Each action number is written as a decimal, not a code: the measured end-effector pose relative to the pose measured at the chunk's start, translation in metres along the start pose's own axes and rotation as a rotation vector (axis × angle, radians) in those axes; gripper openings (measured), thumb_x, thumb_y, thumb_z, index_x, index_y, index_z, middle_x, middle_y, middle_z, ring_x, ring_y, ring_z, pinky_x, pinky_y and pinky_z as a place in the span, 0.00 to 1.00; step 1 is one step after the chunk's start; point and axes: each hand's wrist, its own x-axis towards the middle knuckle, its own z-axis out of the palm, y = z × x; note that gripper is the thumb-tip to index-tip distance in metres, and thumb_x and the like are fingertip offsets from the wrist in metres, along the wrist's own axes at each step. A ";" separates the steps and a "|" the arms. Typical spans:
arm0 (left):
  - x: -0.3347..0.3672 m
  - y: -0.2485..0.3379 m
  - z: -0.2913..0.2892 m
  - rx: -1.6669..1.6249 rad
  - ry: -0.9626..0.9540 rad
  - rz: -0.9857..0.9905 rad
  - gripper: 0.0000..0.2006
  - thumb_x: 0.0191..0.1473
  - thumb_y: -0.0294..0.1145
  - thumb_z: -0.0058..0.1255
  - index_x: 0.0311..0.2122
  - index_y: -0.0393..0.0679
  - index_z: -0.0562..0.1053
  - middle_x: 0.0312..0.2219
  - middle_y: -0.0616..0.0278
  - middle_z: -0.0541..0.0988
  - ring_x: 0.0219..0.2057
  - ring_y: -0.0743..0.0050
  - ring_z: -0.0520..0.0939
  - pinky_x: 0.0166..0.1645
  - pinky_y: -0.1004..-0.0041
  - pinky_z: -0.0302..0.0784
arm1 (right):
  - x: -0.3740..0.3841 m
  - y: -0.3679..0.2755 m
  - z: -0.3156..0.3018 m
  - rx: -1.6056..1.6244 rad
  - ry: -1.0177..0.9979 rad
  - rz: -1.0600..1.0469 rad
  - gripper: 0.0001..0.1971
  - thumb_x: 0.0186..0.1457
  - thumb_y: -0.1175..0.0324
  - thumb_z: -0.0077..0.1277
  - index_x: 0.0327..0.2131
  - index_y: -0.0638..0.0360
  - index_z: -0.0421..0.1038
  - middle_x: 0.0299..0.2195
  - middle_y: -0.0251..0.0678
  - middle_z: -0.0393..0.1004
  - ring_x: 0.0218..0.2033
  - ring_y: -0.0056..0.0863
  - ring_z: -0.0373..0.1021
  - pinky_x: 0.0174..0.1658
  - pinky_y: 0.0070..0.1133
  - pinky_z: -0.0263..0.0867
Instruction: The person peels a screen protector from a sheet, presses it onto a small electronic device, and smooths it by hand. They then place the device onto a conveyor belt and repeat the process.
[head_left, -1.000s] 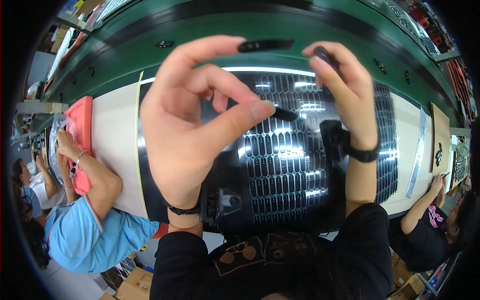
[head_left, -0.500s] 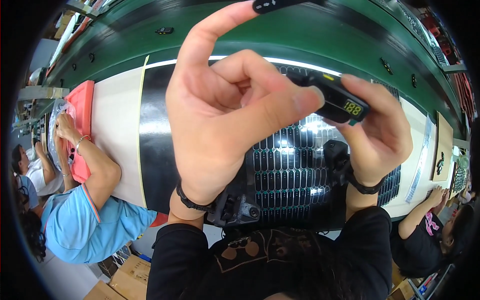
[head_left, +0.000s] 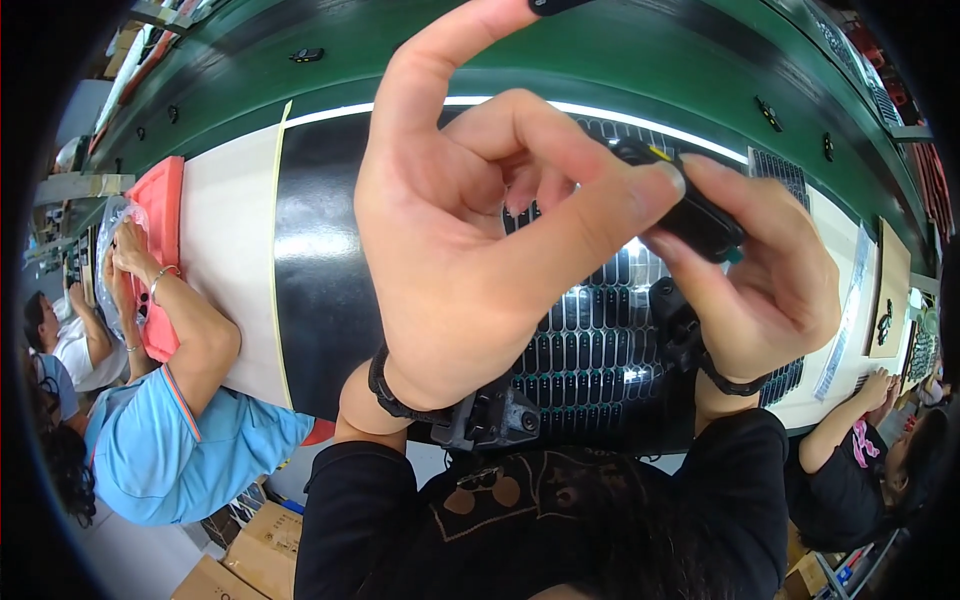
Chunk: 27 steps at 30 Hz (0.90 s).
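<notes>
pinching one end of a black handheld device (head_left: 708, 222) between thumb and bent finger of the left hand (head_left: 450, 240); pointing the left index finger up and apart, with a thin black strip (head_left: 556, 4) at its tip, cut off by the upper edge. gripping the other end between thumb and index finger of the right hand (head_left: 775, 265). held slantwise in the air, above a sheet of oblong pieces (head_left: 580, 352) in rows, dark with teal edges.

underneath, lying on a pale worktable (head_left: 228, 250): a glossy black mat (head_left: 320, 260), near a yellow strip (head_left: 279, 260). beyond, running across: a green surface (head_left: 600, 65) with small black devices (head_left: 307, 54) scattered on it.

at left, a red tray (head_left: 165, 240) beside a person in a blue shirt (head_left: 190, 440); at right, a person in a dark top (head_left: 840, 490) near a brown board (head_left: 890, 275). on the floor, cardboard boxes (head_left: 268, 545).

partly hidden: the sheet, behind both hands and a black wrist mount (head_left: 488, 415). too covered to read: the device's face.
</notes>
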 end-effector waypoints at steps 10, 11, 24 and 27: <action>-0.001 -0.007 0.003 0.103 -0.009 -0.002 0.27 0.42 0.21 0.48 0.50 0.35 0.56 0.23 0.67 0.70 0.26 0.83 0.67 0.33 0.85 0.61 | 0.002 -0.003 -0.004 -0.089 -0.025 -0.030 0.20 0.30 0.85 0.56 0.33 0.74 0.66 0.30 0.47 0.70 0.31 0.30 0.69 0.36 0.19 0.65; 0.000 -0.008 0.001 0.114 -0.008 -0.003 0.27 0.43 0.21 0.48 0.50 0.35 0.56 0.23 0.67 0.70 0.26 0.83 0.67 0.33 0.85 0.61 | 0.002 -0.004 -0.004 -0.086 -0.025 -0.029 0.20 0.30 0.85 0.56 0.33 0.74 0.66 0.30 0.47 0.70 0.31 0.30 0.69 0.36 0.19 0.65; -0.008 -0.014 0.006 0.237 -0.023 0.004 0.25 0.44 0.22 0.47 0.50 0.36 0.57 0.24 0.66 0.70 0.27 0.83 0.67 0.33 0.85 0.61 | 0.000 -0.011 -0.007 -0.128 -0.036 0.015 0.19 0.30 0.87 0.55 0.33 0.73 0.66 0.29 0.47 0.70 0.31 0.30 0.69 0.35 0.18 0.65; -0.005 -0.017 0.007 0.266 -0.023 0.007 0.25 0.44 0.22 0.47 0.50 0.36 0.57 0.24 0.66 0.70 0.27 0.83 0.68 0.33 0.85 0.61 | 0.000 -0.012 -0.006 -0.139 -0.025 0.029 0.19 0.30 0.87 0.55 0.33 0.73 0.67 0.28 0.47 0.70 0.31 0.30 0.69 0.35 0.18 0.65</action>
